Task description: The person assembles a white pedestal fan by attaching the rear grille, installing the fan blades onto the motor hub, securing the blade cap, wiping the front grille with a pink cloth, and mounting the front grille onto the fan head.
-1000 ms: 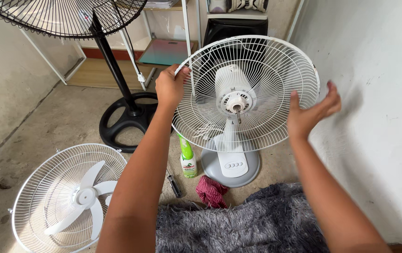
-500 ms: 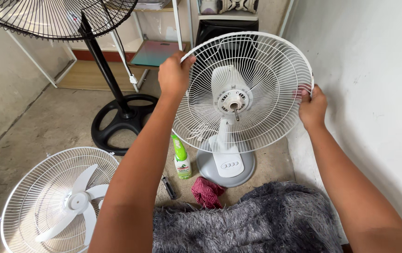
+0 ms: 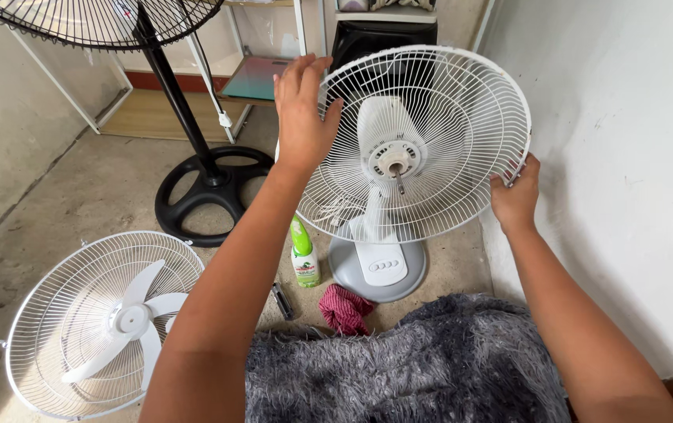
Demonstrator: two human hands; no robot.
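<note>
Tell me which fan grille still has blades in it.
The white grille lying flat on the floor, lower left: white blades rest in it. The grille both hands touch shows only a bare shaft.

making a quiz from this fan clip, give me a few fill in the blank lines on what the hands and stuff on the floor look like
1. The right hand grips the rim of the white fan ____.
2. The left hand lies on the guard with its fingers ____, not closed round the wire.
3. The green spray bottle stands on the floor beside a crumpled ____ cloth.
4. The detached front guard on the floor has the ____ lying in it.

Missing words: guard; open; red; blades
</note>
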